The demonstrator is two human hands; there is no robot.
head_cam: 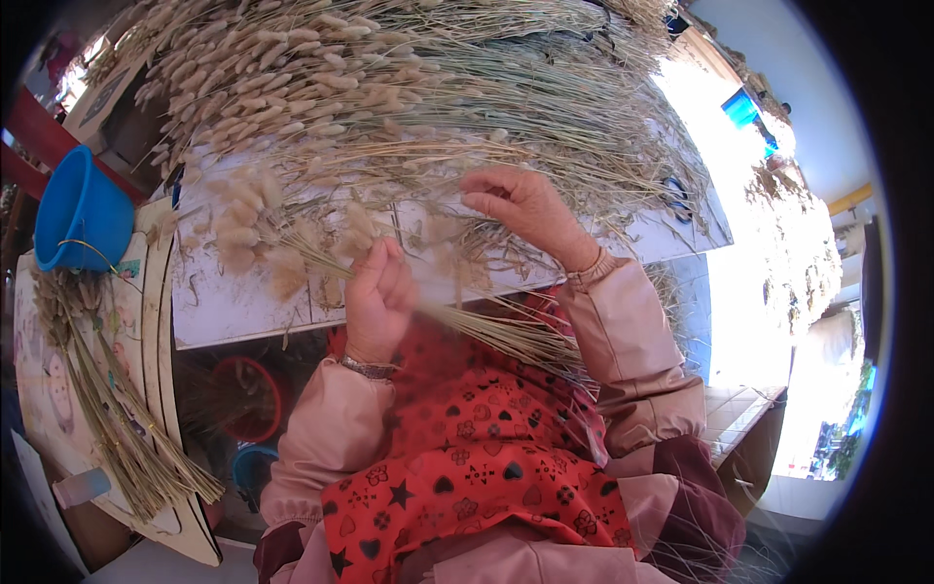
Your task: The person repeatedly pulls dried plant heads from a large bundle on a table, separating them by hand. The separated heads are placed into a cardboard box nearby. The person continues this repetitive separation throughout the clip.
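Observation:
My left hand (381,296) is closed round the stems of a bunch of dried bunny-tail grass (503,336). The fluffy heads of the bunch point left over the white tabletop, and its stems run down to the right across my red patterned apron (467,474). My right hand (522,208) is raised over the table's front part, thumb and fingers curved and apart, with no stem plainly seen between them. Behind both hands, a large heap of dried bunny-tail grass (314,80) covers the back of the table (248,314), heads to the left and stems to the right.
A blue plastic bucket (84,212) stands on the left side table, beside tied bundles of dried grass (124,409) and a cup (82,488). Dark-handled scissors (677,198) lie at the table's right. A red basin (244,398) is below the table, and a cardboard box (109,117) stands behind.

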